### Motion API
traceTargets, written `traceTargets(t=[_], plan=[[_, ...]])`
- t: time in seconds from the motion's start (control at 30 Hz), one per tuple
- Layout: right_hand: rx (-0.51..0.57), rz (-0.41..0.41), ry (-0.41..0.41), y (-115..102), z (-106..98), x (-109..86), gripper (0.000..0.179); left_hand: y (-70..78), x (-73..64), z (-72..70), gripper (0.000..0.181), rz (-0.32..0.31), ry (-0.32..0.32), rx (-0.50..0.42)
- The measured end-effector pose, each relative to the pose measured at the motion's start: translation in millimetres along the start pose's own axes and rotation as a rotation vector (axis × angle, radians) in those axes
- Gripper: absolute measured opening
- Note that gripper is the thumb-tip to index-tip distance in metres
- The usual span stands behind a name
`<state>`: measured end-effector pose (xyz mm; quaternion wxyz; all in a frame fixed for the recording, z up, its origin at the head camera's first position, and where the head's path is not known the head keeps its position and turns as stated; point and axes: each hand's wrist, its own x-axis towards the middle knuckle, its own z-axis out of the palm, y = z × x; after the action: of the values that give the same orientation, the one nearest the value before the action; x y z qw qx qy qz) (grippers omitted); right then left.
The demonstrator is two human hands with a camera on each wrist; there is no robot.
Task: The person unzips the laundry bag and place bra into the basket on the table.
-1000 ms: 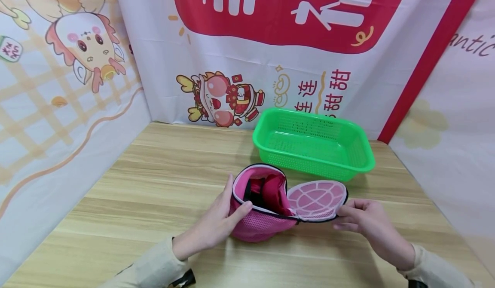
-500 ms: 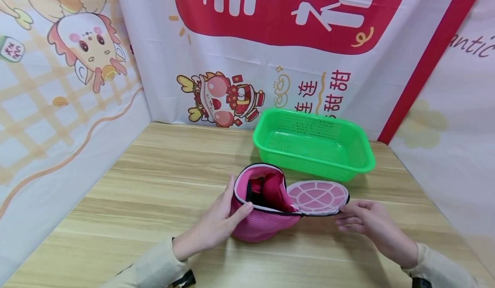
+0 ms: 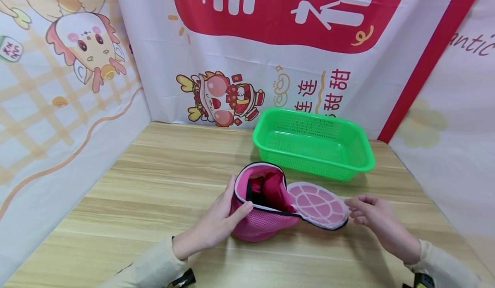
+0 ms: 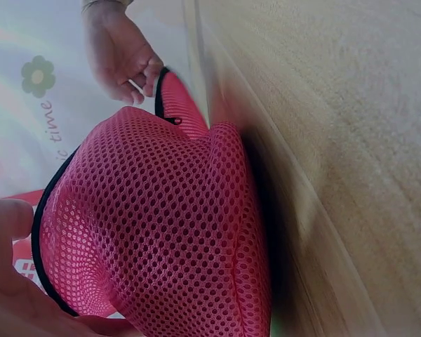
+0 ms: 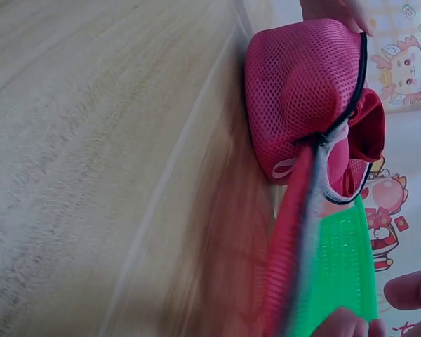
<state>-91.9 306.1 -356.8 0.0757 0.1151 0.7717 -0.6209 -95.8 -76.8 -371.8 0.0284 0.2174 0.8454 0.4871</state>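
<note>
A pink mesh laundry bag [image 3: 263, 225] with a dark zip edge stands on the table, its mouth unzipped. Dark red and black cloth [image 3: 275, 191] shows inside; how much lies deeper is hidden. My left hand [image 3: 218, 221] grips the bag's left side, thumb over the rim and fingers behind. To the right, the round lid [image 3: 319, 204] with its pale ribbed pattern hangs folded out from the bag. Close by the lid's outer edge is my right hand [image 3: 377, 215], fingers loosely bent; in the right wrist view its fingertips [image 5: 407, 289] look apart from the lid.
Behind the bag, a green perforated plastic basket [image 3: 313, 148] sits near the back of the wooden table [image 3: 154, 185]. Printed cloth hangings [image 3: 232, 64] stand along the back and both sides.
The right hand has let go of the lid and moved slightly right. The lid has swung down towards the front. My left hand keeps its grip on the bag.
</note>
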Motion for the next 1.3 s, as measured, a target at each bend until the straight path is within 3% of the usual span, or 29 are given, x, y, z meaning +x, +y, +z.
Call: traceTargets(t=[0.27, 0.57, 0.83, 1.1, 1.3], plan=[[-0.168, -0.117, -0.035, -14, 15, 6.4, 0.059, 1.5, -0.4, -3.4, 0.085, 0.0, -0.006, -0.011], [-0.252, -0.322, -0.082, -35, 41, 14.1, 0.047, -0.7, -0.9, -5.2, 0.088, 0.007, -0.014, -0.009], [-0.377, -0.599, -0.184, -53, 65, 12.5, 0.045, -0.2, 1.1, -5.4, 0.086, 0.003, -0.017, -0.006], [-0.695, -0.995, -0.24, -68, 82, 15.6, 0.053, -1.5, 2.6, -5.3, 0.086, 0.015, -0.019, 0.004], [-0.825, -1.28, -0.375, -83, 92, 16.1, 0.047, -1.3, 1.6, -7.5, 0.085, 0.022, -0.022, -0.006]])
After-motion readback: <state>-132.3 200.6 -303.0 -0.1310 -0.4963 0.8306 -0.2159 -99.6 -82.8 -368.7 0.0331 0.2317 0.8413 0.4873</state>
